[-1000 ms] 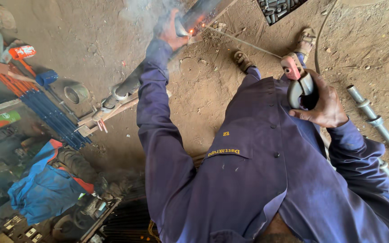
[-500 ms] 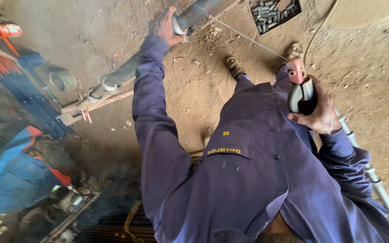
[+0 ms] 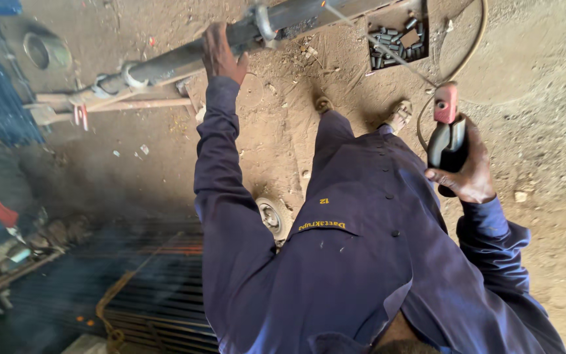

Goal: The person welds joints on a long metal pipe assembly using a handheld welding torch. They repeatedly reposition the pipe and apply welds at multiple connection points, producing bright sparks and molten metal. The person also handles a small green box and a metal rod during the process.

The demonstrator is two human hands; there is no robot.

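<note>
Left hand (image 3: 221, 58) clamped over the long grey pipe (image 3: 185, 60), arm outstretched, likely steadying it. Right hand (image 3: 466, 167) closed on the electrode holder (image 3: 447, 134); its thin rod (image 3: 378, 46) slants up toward the pipe, past a tray of short metal pieces (image 3: 397, 42). Hands well apart. Bare dirt floor (image 3: 532, 85) beyond the right hand; stacked grating (image 3: 158, 288) crowds below the left arm.

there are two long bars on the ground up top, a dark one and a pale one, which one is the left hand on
The left hand grips the dark round pipe, the thicker one fitted with ring clamps. The thin pale bar lies below it, untouched.
</note>
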